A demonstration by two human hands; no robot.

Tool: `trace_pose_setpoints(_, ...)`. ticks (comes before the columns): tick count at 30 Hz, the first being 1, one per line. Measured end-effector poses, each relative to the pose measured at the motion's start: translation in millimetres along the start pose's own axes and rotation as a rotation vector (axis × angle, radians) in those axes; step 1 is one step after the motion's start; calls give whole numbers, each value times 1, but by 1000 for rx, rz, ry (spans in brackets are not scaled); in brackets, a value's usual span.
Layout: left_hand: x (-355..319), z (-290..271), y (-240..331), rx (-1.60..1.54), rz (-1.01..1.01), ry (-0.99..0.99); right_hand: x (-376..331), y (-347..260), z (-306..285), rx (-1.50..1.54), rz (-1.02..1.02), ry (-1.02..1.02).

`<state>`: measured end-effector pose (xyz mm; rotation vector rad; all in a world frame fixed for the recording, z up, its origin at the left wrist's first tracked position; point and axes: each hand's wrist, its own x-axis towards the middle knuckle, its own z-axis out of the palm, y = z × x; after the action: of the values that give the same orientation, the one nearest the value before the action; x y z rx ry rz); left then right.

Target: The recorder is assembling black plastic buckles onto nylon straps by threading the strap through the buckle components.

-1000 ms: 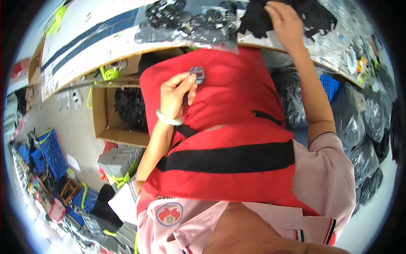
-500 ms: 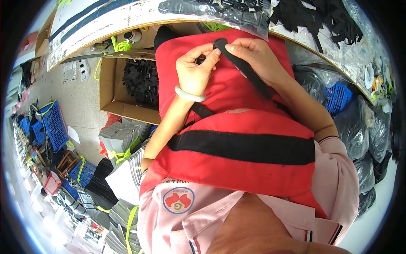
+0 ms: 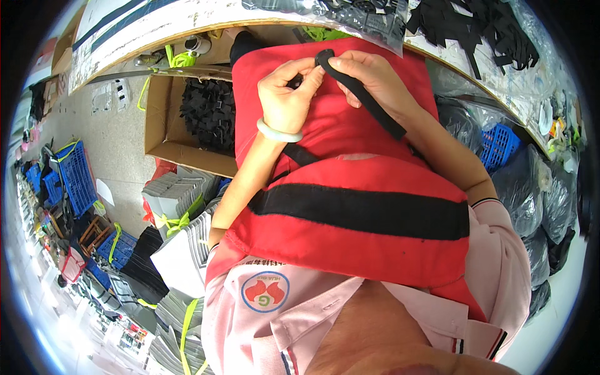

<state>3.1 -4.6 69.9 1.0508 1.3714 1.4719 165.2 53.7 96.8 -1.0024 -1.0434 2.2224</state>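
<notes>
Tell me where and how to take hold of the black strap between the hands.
I'd pinch the black strap near its lower end, across its flat faces, coming from the person's left over the red apron. The left hand and right hand crowd the upper end, and the right forearm lies along the right side, while the lower end extends past the fingers.

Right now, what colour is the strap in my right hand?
The strap is black, best seen in the head view.
</notes>
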Motion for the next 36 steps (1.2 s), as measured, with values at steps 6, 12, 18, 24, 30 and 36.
trace_pose_setpoints(6,1,-2,-2,59,109,-4,-1,1,3,-6,-8,42)
trace_pose_setpoints(12,0,-5,-5,231,265,-54,6,9,0,-78,-78,37)
trace_pose_setpoints(18,-1,-13,-16,353,496,-112,12,11,-15,-28,28,-103)
trace_pose_setpoints(24,-1,-14,-21,-662,-624,-59,19,22,-8,-586,-475,9)
trace_pose_setpoints(30,-1,-11,-15,-511,-465,16,-6,-9,17,-483,-526,119)
trace_pose_setpoints(36,-4,-4,-9,-340,-258,72,0,8,-4,-411,-99,87)
